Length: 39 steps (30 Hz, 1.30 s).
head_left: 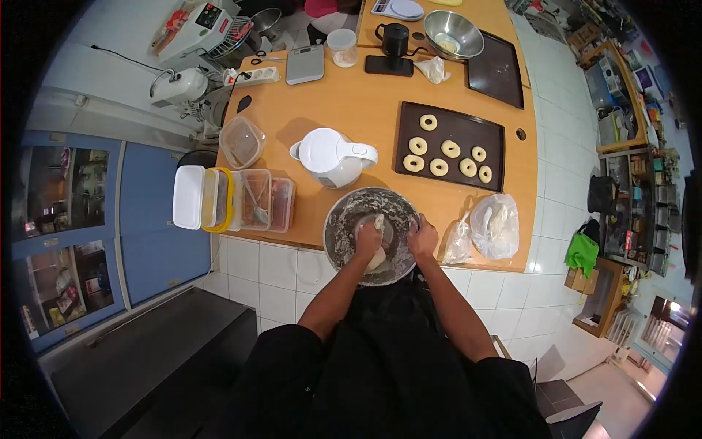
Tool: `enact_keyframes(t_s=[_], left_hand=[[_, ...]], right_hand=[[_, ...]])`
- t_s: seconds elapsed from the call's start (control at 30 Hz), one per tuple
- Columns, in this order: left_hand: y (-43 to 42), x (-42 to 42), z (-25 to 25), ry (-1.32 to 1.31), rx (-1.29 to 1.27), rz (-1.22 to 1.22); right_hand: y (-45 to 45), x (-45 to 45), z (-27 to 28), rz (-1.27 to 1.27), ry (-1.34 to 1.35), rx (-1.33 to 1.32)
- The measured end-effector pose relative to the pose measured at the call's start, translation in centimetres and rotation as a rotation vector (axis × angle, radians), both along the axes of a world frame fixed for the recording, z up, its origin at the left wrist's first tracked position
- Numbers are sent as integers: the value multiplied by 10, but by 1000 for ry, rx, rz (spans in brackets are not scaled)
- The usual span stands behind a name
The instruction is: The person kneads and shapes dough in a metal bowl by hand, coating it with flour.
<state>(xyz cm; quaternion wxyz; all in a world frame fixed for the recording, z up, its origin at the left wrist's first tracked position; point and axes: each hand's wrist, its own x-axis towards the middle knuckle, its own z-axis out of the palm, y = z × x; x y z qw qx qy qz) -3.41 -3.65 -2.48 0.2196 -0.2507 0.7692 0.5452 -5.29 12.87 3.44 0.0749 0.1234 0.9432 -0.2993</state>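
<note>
A metal mixing bowl [339,252], its inner wall smeared with flour and dough bits, stands at the table's front edge, close to my body. Inside it, my left hand [368,240] is closed in a fist around pale dough [376,259]. Some of the dough shows below the fist and a bit pokes out above it. On the bowl's right side, my right hand [423,240] grips the rim with its fingers curled over the edge. Just behind the bowl stands a white electric kettle [325,155].
Right of the kettle, a dark baking tray [457,123] bears several dough rings. Plastic bags [496,228] lie at the front right. Clear containers [256,197] stand at left. Farther back are a scale [305,66], a black pitcher [395,38], a steel bowl [455,33] and another tray [495,69].
</note>
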Motion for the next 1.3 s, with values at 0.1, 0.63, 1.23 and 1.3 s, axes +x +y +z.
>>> enact_keyframes(t_s=[0.1,0.63,1.23,1.3], left_hand=[[8,-2,17,508,-426,20],[-1,-22,-17,144,-190,558],[-55,-22,12,-138,557,100],[-63,-15,30,-256,819,-17]], right_hand=[[-4,6,6,-13,18,-39],[-30,35,38,608,71,-11],[-15,30,8,529,-92,-668],[-12,26,13,450,-164,-788]])
